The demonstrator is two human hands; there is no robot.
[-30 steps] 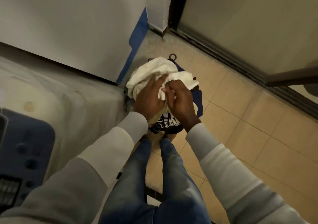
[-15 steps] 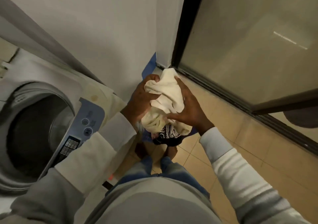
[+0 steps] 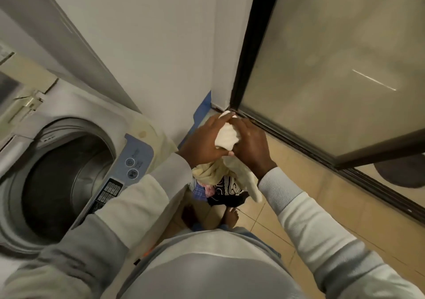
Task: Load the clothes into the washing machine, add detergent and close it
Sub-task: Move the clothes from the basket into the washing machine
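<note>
A cream cloth (image 3: 226, 137) is bunched between my left hand (image 3: 202, 141) and my right hand (image 3: 251, 145), both closed on it at chest height. Its loose end hangs down below my hands. Under it on the floor lies a pile of clothes (image 3: 226, 189) with a black-and-white printed piece, a blue checked piece and a pink piece. The top-loading washing machine (image 3: 27, 124) stands at the left with its lid up. Its drum (image 3: 69, 179) is open and looks dark inside. My hands are to the right of the machine's blue control panel (image 3: 135, 158).
A white wall runs behind the machine. A dark-framed frosted glass door (image 3: 333, 68) fills the right side, close to my right hand. Tan floor tiles (image 3: 310, 206) lie below. My bare foot (image 3: 230, 217) stands next to the pile.
Both hands have lifted the cream cloth off the pile on the floor up to chest height. The view has risen and now takes in the open drum at the left.
</note>
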